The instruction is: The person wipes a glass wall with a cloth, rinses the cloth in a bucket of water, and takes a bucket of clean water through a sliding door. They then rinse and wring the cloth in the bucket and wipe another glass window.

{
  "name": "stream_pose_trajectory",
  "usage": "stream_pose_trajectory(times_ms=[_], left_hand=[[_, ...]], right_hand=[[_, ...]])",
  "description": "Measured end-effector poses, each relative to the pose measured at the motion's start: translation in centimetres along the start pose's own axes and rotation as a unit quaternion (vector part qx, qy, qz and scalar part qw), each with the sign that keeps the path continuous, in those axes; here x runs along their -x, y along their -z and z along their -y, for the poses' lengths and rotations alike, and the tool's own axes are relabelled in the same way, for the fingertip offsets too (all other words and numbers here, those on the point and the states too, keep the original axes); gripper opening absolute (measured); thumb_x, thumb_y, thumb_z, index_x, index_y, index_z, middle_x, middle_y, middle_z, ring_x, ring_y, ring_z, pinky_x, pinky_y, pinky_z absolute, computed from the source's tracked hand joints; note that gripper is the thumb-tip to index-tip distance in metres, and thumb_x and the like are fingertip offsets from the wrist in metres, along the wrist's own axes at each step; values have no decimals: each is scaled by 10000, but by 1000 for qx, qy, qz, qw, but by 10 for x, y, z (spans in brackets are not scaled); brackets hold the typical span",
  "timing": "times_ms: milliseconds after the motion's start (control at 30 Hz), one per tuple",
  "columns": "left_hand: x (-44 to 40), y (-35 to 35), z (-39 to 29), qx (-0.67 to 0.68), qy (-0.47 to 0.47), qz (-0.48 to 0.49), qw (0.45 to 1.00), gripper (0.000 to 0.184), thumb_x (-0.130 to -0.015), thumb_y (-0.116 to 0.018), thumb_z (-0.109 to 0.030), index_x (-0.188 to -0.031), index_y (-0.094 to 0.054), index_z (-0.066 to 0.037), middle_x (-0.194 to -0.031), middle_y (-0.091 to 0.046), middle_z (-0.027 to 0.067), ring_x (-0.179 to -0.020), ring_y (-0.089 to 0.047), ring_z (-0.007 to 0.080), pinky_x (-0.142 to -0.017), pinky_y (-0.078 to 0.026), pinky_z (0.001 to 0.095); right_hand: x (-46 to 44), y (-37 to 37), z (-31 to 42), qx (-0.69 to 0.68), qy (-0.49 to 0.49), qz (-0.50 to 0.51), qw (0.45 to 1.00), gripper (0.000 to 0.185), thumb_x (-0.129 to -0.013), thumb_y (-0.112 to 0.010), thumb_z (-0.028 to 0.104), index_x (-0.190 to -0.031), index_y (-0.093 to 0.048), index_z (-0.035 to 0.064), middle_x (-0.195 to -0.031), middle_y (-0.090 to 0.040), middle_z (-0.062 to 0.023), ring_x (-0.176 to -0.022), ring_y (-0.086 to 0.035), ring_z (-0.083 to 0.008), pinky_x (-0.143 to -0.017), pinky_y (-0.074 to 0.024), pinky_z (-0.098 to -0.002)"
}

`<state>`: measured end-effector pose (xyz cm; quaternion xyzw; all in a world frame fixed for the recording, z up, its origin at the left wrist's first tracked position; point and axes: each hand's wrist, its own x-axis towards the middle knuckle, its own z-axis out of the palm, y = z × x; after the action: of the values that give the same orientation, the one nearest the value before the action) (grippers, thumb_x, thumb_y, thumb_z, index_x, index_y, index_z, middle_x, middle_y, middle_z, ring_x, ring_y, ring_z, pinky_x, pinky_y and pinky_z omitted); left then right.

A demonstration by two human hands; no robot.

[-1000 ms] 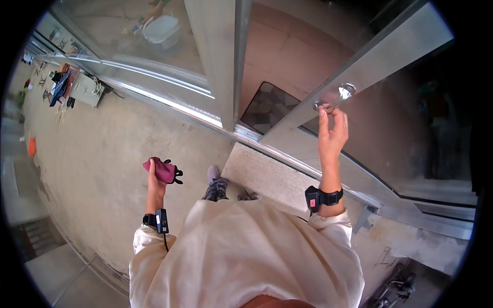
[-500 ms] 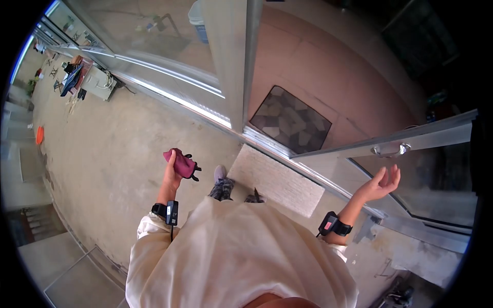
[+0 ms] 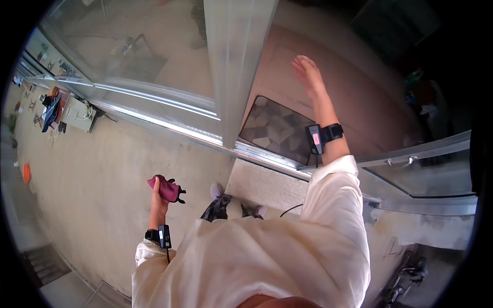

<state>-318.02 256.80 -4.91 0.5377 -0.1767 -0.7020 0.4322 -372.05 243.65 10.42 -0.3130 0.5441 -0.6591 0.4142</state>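
Note:
My left hand (image 3: 158, 197) is closed around a maroon fabric bundle (image 3: 169, 189) with black strap-like ends, held out over the concrete floor; its exact kind is unclear. My right hand (image 3: 308, 74) reaches forward into the open doorway, its fingers stretched out and slightly blurred, with nothing visible in it. Below that arm lies a stone-patterned doormat (image 3: 275, 126) on the reddish indoor floor. To the right stands the opened glass door (image 3: 441, 174), its metal handle (image 3: 410, 160) apart from my hand.
A pale mat (image 3: 264, 187) lies outside the metal threshold (image 3: 272, 155), just ahead of my feet. The door frame post (image 3: 233, 66) rises left of the opening. Farther left are piled items (image 3: 54, 110) by a white box (image 3: 78, 114) and an orange object (image 3: 26, 173).
My right hand has swung from beside the door handle forward and left into the doorway. The door appears swung farther open. My left hand still holds the maroon bundle.

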Motion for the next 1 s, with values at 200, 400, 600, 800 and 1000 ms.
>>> stream_pose_trajectory(times_ms=[200,400,600,800,1000], left_hand=[[2,75,7,24,-38,-89,995,493,-784,-602,-453,-1086,-460,-90,-944,-528,94,-803,-551,231,-741,-480,365],[57,157,17,113,-58,-194,973,389,-780,-578,-418,-988,-501,-99,-813,-558,77,-691,-567,223,-582,-477,356],[91,161,34,106,-33,-210,972,382,-778,-597,-395,-1002,-505,-99,-848,-562,80,-740,-564,228,-604,-487,381],[91,129,52,87,-29,-176,980,393,-780,-606,-377,-1054,-497,-118,-905,-547,67,-760,-555,220,-676,-475,336],[164,99,114,117,-36,-194,973,378,-790,-604,-326,-1058,-487,-87,-954,-549,37,-840,-547,193,-724,-483,324]], right_hand=[[-104,-19,-30,106,-38,-9,994,951,-683,-674,502,-1330,-232,-36,-1325,-344,-216,-1252,-320,-321,-1019,-262,-411],[-139,-72,-36,146,-74,-33,986,788,-701,-653,522,-1206,-429,-41,-1190,-494,-218,-1084,-487,-269,-895,-386,-396],[-114,-40,-47,5,-144,-16,989,225,-817,-605,294,-744,-528,96,-567,-451,37,-435,-358,-75,-423,-311,-247],[-28,-12,-19,-51,-129,-20,990,217,-795,-618,278,-786,-499,98,-547,-343,64,-424,-287,-47,-425,-259,-227],[57,29,-13,-49,-132,29,990,224,-792,-618,250,-808,-481,73,-528,-290,80,-414,-240,-23,-418,-201,-200]])
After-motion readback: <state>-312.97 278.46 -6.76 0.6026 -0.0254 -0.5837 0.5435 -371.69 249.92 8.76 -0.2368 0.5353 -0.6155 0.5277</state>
